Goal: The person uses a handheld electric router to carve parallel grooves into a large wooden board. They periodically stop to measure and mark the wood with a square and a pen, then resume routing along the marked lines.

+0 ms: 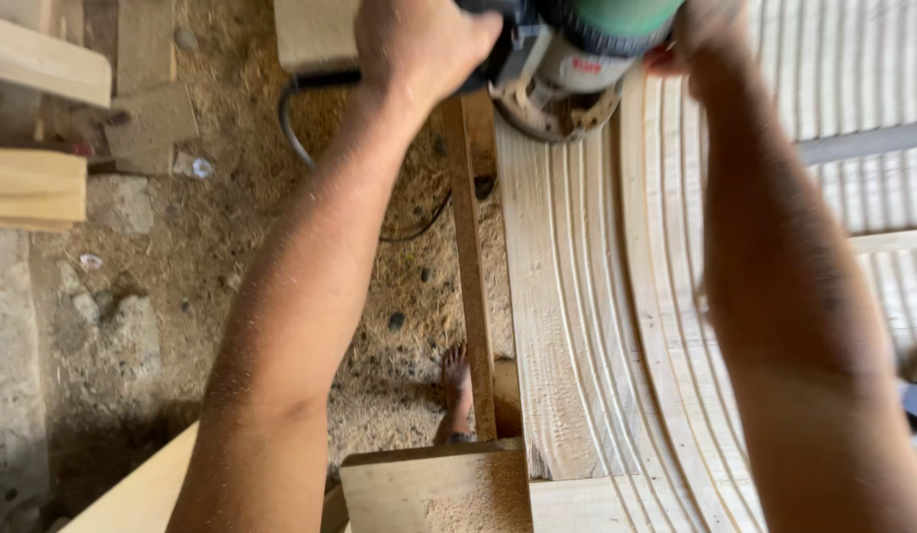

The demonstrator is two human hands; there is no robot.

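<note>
Forearms up front; both hands, L hand [419,44] & R hand [700,35], grip green router [567,49].

I count one power router [567,59], held by my two hands: left [419,44], right [710,35]. One curved grooved board [596,326]. One black cable [295,128]. One bare foot [456,380].

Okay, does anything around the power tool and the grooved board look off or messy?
Yes. Sawdust covers the ground beside the grooved board, and a bare foot stands in it. The black cord loops loose below the power tool, which both the left hand and right hand grip.
</note>
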